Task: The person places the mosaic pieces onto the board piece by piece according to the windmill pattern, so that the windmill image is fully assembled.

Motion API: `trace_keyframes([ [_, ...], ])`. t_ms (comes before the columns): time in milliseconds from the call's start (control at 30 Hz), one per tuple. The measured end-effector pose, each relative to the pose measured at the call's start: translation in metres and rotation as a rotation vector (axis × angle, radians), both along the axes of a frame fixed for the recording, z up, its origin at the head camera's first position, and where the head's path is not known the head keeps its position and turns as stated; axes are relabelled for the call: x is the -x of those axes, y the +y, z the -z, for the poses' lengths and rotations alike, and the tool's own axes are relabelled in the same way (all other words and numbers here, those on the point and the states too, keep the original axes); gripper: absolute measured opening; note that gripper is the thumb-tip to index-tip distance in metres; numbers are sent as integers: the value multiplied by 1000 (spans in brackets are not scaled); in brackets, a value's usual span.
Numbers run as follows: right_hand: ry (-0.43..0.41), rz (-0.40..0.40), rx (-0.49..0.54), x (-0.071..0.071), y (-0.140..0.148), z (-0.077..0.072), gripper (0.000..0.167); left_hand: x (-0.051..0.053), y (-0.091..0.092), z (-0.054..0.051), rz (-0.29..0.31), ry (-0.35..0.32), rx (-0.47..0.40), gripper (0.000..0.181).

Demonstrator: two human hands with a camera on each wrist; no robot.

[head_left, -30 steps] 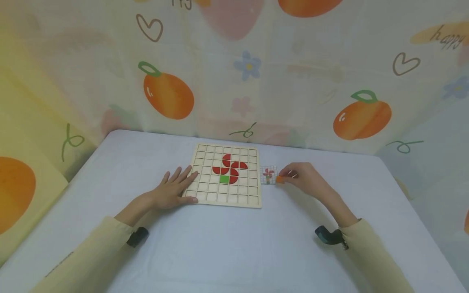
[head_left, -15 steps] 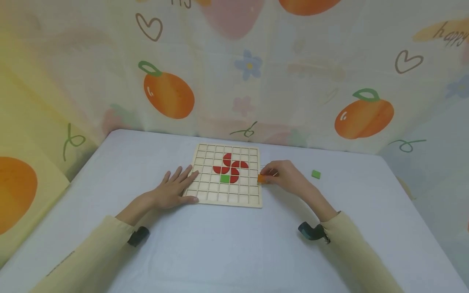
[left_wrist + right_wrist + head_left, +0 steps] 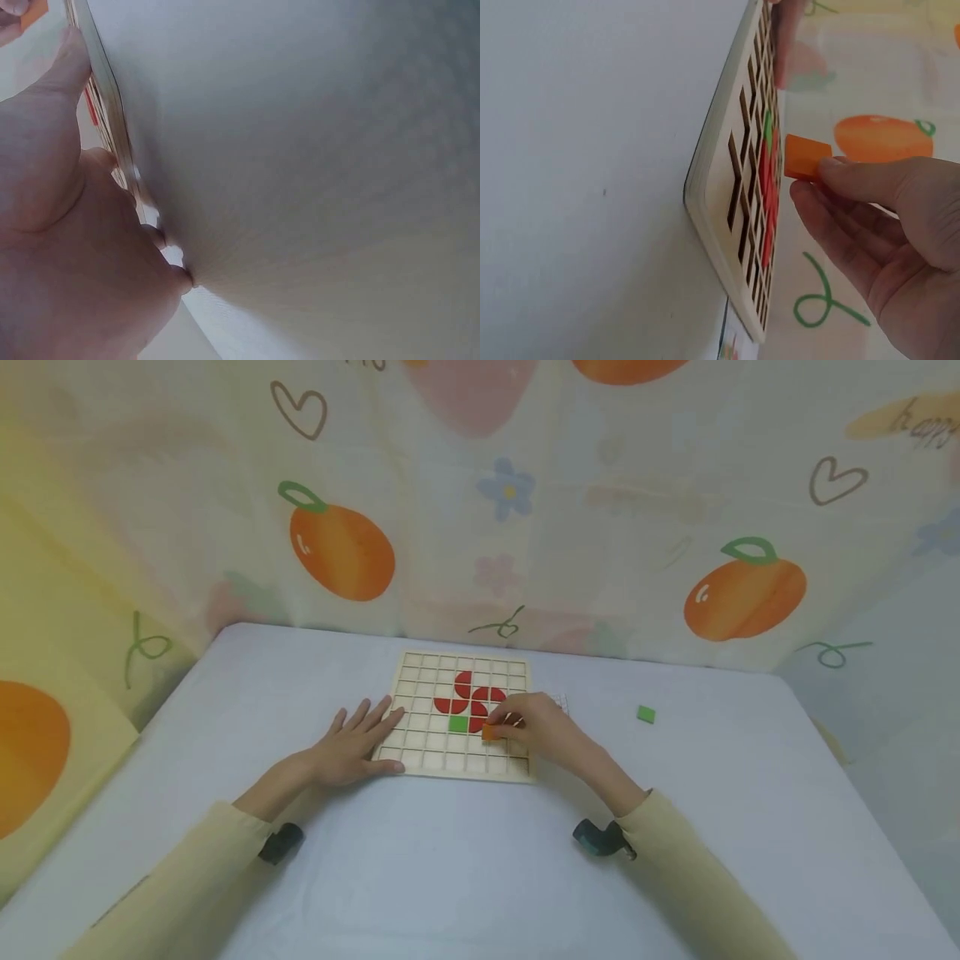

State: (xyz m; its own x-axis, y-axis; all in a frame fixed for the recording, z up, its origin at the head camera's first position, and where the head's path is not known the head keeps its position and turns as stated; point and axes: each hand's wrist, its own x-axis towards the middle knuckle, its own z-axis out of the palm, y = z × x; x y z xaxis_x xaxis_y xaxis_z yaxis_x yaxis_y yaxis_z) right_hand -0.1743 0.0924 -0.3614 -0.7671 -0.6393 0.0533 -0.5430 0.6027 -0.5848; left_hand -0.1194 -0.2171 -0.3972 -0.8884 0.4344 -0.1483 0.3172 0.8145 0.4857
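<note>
A wooden grid board [image 3: 420, 760] lies flat on the white table. Red quarter-round tiles [image 3: 450, 706] form a pinwheel in its middle cells, and one green square tile [image 3: 458, 723] sits just below them. Between thumb and fingertips my right hand [image 3: 551, 732] pinches an orange square tile [image 3: 805, 157], held above the board near the lowest red piece. My left hand [image 3: 345, 752] rests with spread, straight fingers on the board's left edge; the left wrist view shows its thumb [image 3: 67, 67] along the near edge.
A small pattern card [image 3: 560, 701] lies against the board's right side, mostly hidden by my right hand. Farther right, a loose green square tile [image 3: 646, 715] lies on the table [image 3: 450, 877]. A patterned cloth hangs behind.
My right hand has carried the orange tile leftward from beside the card to over the board, uncovering the loose green tile. My left hand has stayed in place.
</note>
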Motion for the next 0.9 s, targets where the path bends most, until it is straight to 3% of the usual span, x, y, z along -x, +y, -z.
trace_keyframes([
  [367,22,-19,33,2,-30,1,16,1,-3,7,-12,-5,33,91],
  [600,22,-42,24,0,-43,5,14,-1,0,3,-5,-6,24,89],
  [733,-20,-25,15,-4,-45,11,11,0,0,2,-11,-11,40,90],
  [900,-2,-5,-28,-6,-46,15,11,0,1,0,-21,-14,40,90],
])
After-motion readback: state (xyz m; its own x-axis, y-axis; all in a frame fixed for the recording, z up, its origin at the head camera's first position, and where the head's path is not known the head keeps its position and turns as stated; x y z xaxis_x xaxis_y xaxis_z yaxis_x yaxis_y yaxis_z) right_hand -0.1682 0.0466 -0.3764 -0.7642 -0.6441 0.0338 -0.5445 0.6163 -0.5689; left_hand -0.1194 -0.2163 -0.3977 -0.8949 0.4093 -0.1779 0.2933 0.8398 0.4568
